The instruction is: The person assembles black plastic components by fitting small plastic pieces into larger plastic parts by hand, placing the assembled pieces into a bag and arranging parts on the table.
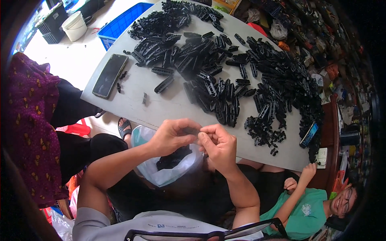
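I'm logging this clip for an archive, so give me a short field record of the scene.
left hand: pinching a small black plastic part
right hand: fingertips on the same part
below hands: white bag with black parts inside
table: grey, heaped with black plastic clips
table left: dark phone
table right edge: second phone
floor: blue crate, white bucket

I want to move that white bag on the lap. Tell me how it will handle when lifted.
The white bag looks like thin plastic film, crumpled, so probably floppy and sagging. It holds black parts, so likely bottom-heavy though light overall. Its mouth gapes open; tilted, parts could spill.
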`<state>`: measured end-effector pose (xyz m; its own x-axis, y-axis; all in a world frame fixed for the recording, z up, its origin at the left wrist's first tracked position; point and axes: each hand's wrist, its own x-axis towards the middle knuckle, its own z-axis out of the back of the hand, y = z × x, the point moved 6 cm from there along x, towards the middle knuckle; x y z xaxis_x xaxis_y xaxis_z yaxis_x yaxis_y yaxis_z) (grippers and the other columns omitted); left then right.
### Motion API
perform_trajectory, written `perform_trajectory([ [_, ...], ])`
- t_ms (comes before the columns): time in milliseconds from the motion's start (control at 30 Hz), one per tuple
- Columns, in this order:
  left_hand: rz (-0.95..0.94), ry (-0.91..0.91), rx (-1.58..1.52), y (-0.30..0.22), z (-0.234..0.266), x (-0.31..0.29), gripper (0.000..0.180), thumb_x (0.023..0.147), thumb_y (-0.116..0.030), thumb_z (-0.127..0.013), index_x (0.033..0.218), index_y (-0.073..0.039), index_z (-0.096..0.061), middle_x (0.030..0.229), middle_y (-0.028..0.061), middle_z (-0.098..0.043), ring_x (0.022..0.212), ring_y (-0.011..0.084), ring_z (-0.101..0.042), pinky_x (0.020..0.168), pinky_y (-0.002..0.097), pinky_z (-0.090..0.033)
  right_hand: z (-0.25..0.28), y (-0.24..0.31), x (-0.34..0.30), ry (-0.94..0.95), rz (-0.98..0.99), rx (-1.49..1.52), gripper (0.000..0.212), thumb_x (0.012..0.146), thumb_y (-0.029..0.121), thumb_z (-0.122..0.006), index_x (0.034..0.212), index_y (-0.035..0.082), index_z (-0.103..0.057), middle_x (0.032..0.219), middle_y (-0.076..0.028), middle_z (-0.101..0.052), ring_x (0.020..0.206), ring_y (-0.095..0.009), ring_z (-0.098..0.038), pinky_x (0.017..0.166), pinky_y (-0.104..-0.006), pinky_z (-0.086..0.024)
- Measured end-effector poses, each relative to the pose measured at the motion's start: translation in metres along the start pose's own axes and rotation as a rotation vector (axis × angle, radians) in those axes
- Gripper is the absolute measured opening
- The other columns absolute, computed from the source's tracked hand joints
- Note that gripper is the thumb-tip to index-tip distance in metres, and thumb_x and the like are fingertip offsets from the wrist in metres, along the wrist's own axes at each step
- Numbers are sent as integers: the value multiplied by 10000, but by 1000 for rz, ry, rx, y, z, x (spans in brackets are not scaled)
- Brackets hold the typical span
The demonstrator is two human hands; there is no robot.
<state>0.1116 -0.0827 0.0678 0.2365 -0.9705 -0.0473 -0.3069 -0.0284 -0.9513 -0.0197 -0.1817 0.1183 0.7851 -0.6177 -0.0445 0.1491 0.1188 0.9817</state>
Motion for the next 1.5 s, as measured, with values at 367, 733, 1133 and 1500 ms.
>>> perform_trajectory([
  [367,49,83,106,-5,2,-3,291,1017,-76,-684,1278,51,-677,1038,71,-738,886,104,-677,806,287,-584,10,0,1,-54,0,-421,234,945,208,-793,1034,12,-702,785,-118,-758,692,-219,-746,649,-360,-574],
  [733,64,130,-92,-4,5,0,265,1066,-113,-645,1306,-1,-650,976,46,-734,896,112,-710,820,286,-597,2,10,4,40,226,-375,211,956,204,-758,1052,19,-728,851,-217,-752,786,-397,-757,677,-453,-588],
  [1133,-530,-260,1337,-52,20,29,420,924,-82,-695,1339,-93,-628,1385,126,-602,950,341,-723,783,457,-596,-20,-1,-23,266,455,-762,380,923,435,-774,1000,71,-699,871,-117,-734,825,-347,-744,719,-464,-592],
  [1500,-496,-279,1380,-47,26,39,413,913,-17,-663,1316,-93,-616,1182,129,-621,925,353,-698,768,458,-591,168,-29,-8,-883,212,-1226,715,955,416,-748,1464,-17,-492,1495,-246,-513,1389,-440,-482,1171,-553,-366],
])
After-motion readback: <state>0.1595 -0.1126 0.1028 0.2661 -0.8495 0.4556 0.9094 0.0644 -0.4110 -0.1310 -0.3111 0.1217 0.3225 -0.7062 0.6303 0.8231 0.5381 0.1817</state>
